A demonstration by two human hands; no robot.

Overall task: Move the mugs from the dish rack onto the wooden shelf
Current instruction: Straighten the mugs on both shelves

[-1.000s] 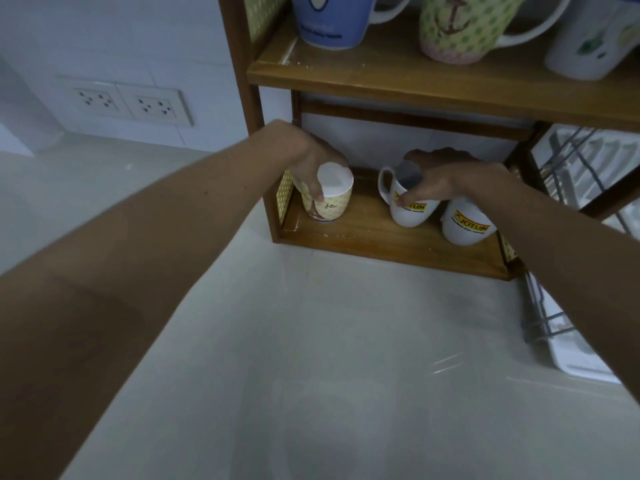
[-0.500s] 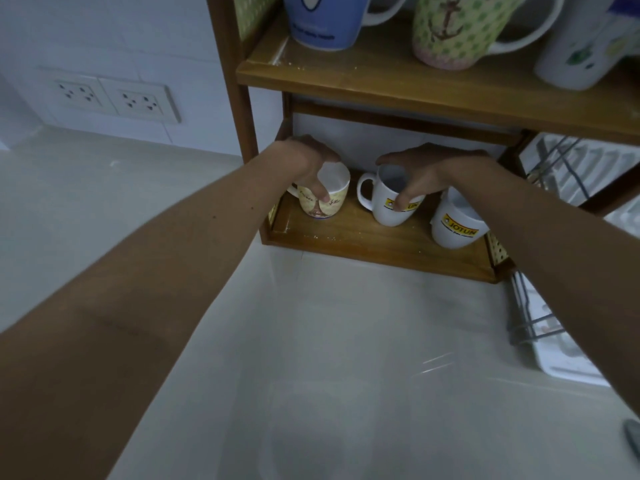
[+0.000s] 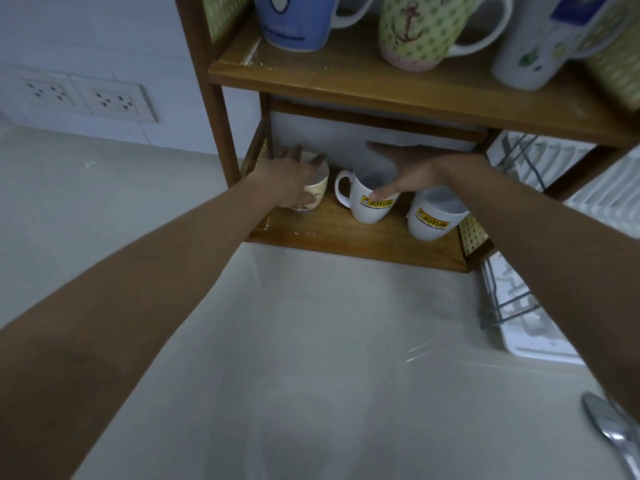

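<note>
Head view: on the wooden shelf's [image 3: 346, 237] bottom board, the left hand [image 3: 287, 181] is spreading open over an upside-down patterned mug [image 3: 313, 194]; the right hand [image 3: 412, 171] is opening, one fingertip touching a white mug's [image 3: 369, 202] rim. Ceramic looks rigid, breakable, best held by handle or body. Half a second ago, both hands were gripping.

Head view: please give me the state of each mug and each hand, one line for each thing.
Cream patterned mug: on the lower shelf, mouth down, left hand on it.
Middle Jotun mug: upright, handle to the left, a right fingertip on its rim.
Right Jotun mug: upright on the lower shelf, untouched.
Left hand: fingers spread, loosely over the cream mug.
Right hand: open, fingers spread.
Three upper mugs: upright.
</note>
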